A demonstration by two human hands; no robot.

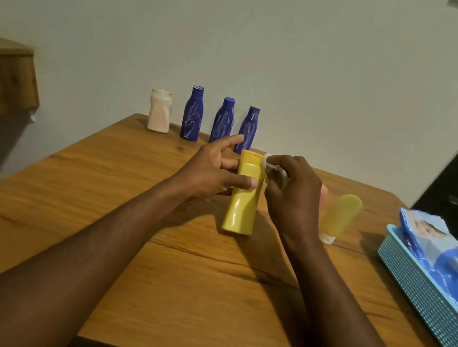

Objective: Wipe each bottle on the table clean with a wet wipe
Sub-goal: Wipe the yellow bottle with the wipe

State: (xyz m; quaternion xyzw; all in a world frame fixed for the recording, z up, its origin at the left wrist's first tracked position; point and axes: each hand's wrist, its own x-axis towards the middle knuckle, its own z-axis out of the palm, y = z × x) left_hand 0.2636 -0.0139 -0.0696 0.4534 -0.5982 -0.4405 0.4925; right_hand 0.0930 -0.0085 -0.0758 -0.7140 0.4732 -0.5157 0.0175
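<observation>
Bare left hand point(207, 171) and right hand point(292, 196), bare forearms point(98, 243).

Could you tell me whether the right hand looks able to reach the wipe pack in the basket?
Probably yes: the wipe pack lies uncovered in the basket to its right, though the right hand holds a wipe.

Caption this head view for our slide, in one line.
Left hand holds yellow bottle; right hand presses a wipe to its cap.

Only a scrap of wet wipe point(271, 167) shows past my right grip point(292, 196); the rest is hidden inside. Same grip covers part of pale tube point(341, 214). Left grip point(210, 170) fingertips are hidden behind yellow bottle point(242, 205). Basket point(417, 299) is cut by right edge. Pack point(432, 239) print is blurred.
</observation>
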